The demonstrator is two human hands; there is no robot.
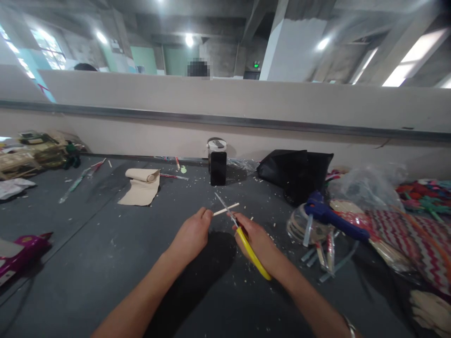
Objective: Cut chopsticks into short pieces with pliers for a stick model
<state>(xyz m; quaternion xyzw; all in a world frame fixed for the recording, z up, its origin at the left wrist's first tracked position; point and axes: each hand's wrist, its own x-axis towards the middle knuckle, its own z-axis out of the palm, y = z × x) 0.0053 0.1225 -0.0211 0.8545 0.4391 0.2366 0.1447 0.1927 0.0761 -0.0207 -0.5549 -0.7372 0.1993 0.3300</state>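
My left hand (pixel 194 233) is closed in a pinch on one end of a thin pale stick (pixel 221 210), which points right and slightly up. My right hand (pixel 257 241) is wrapped around yellow-handled scissors (pixel 252 253). Their metal blade slants up and to the left, crossing the stick near its middle. Whether the blades touch the stick I cannot tell. Small pale chips lie scattered on the dark table (pixel 123 281) around both hands. A black phone (pixel 218 169) stands upright beyond them, leaning against a white cylindrical container (pixel 216 144).
A partly unrolled beige roll (pixel 143 187) lies at left, a magenta tool (pixel 26 253) at the left edge. On the right are a blue glue gun (pixel 334 218), a clear tape roll (pixel 303 227), a black bag (pixel 296 171) and zigzag-patterned fabric (pixel 412 244). A low partition (pixel 225 101) closes the back.
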